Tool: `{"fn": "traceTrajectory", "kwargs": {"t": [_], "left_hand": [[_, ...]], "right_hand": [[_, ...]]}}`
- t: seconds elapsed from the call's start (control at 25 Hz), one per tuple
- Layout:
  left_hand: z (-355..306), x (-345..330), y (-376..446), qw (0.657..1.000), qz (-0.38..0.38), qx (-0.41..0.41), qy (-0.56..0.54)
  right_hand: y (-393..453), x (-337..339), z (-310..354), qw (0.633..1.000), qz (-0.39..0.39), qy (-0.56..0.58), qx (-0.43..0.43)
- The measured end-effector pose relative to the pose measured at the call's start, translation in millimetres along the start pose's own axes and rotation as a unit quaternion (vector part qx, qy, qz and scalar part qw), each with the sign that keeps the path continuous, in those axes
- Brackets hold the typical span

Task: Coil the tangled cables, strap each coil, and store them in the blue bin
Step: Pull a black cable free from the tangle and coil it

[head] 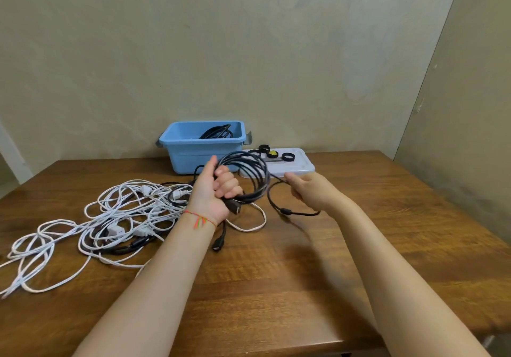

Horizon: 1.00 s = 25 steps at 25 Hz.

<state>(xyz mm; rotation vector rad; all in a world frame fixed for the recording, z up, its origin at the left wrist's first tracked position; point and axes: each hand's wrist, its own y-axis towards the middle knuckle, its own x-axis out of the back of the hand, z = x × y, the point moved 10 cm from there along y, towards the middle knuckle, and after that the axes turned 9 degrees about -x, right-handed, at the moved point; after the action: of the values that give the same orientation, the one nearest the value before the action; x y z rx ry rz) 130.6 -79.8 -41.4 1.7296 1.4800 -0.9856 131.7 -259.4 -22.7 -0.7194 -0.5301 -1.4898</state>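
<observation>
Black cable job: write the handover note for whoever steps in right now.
Left hand grips the black coil above the table. Right hand pinches its loose tail, not yet wound in.
Done: one black coil lies in the blue bin.
Left: finish winding, take a strap from the white lid, strap the coil, bin it. Then untangle the white and black cable pile on the left.
</observation>
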Motion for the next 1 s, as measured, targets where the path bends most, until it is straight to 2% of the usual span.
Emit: {"fn": "traceTrajectory", "kwargs": {"t": [0.08,0.2,0.32,0.44,0.48,0.52,0.6,0.68,0.72,0.76,0.84,1.0], "left_hand": [[-6,15,3,0.996,-0.057,-0.045,-0.046],[-4,17,2,0.993,-0.086,-0.077,-0.023],[-5,3,-1,0.987,-0.076,-0.116,0.081],[-12,-16,-4,0.954,-0.045,-0.186,0.232],[-16,-21,-5,0.925,-0.033,-0.211,0.313],[-21,-27,-7,0.882,-0.021,-0.230,0.410],[-26,-37,-11,0.766,0.010,-0.246,0.594],[-21,-40,-12,0.667,0.045,-0.233,0.707],[-18,-36,-11,0.643,0.056,-0.215,0.733],[-14,-31,-10,0.642,0.065,-0.190,0.740],[-2,-19,-8,0.681,0.085,-0.123,0.717],[14,-11,-11,0.851,0.130,0.002,0.509]], "right_hand": [[4,-8,-3,0.998,0.014,-0.065,-0.008],[11,-20,6,0.979,-0.014,-0.203,-0.001],[13,-36,23,0.955,-0.042,-0.294,0.003],[-1,-66,57,0.940,0.022,-0.329,0.086],[-12,-73,65,0.936,0.058,-0.331,0.104],[-21,-76,69,0.937,0.098,-0.319,0.104],[-37,-76,76,0.942,0.154,-0.275,0.112],[-47,-68,80,0.944,0.166,-0.259,0.122],[-51,-60,81,0.946,0.163,-0.254,0.119],[-50,-51,79,0.952,0.150,-0.241,0.113],[-43,-28,76,0.972,0.099,-0.184,0.111],[-29,9,75,0.988,-0.004,-0.038,0.152]]}}
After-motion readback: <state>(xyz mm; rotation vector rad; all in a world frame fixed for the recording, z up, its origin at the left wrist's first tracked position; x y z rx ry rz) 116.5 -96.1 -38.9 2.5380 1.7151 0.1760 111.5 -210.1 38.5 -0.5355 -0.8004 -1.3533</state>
